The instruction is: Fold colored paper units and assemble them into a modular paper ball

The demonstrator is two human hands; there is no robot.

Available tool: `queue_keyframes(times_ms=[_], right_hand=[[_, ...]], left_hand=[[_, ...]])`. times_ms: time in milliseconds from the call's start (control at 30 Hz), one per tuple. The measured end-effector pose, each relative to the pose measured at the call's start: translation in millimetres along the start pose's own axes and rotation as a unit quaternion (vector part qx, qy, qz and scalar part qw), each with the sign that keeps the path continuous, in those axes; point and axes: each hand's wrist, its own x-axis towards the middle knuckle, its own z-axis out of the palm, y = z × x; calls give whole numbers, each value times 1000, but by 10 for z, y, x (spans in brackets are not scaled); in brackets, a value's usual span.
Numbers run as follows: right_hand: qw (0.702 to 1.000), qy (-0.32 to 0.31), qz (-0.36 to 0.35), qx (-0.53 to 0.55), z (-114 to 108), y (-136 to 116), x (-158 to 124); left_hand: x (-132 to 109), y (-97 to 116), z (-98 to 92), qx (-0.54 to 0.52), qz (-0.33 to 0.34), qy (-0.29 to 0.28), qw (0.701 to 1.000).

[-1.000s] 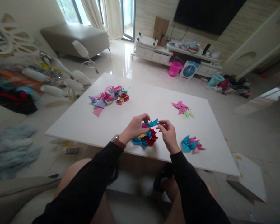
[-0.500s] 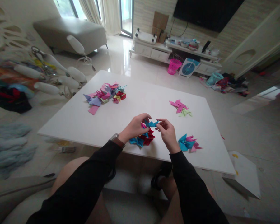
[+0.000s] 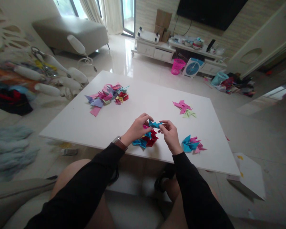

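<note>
one blue folded paper (image 3: 155, 124) is up over one table (image 3: 145, 95). the left hand (image 3: 140, 125) pinches its 9 o'clock end, the right hand (image 3: 169, 132) its 3 o'clock end, fingers tight on it. four paper piles lie around it: big pile (image 3: 107, 94) at 10 o'clock, pink-green pile (image 3: 183, 107) at 2, blue-pink pile (image 3: 190, 145) at 4, red-blue pile (image 3: 151, 139) at 7. the pieces look too blurry to count.

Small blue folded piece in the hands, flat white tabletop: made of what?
Small blue folded piece: probably matte paper, by its sharp creases and points. Flat white tabletop: perhaps painted board or laminate, by its smooth, even surface; core unclear.
</note>
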Motion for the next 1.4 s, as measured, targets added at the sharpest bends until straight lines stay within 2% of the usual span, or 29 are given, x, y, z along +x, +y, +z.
queue_keyframes(times_ms=[500,900,1133,1400], right_hand=[[1000,0,-1,2,15,6,20],[998,15,39,37,19,42,54],[999,16,26,30,20,6,40],[999,21,-27,-4,68,-35,22]], left_hand=[[-1,28,-27,49,2,20,999],[19,20,-14,70,19,5,997],[10,17,-34,72,19,13,997],[31,74,-1,98,60,53,992]])
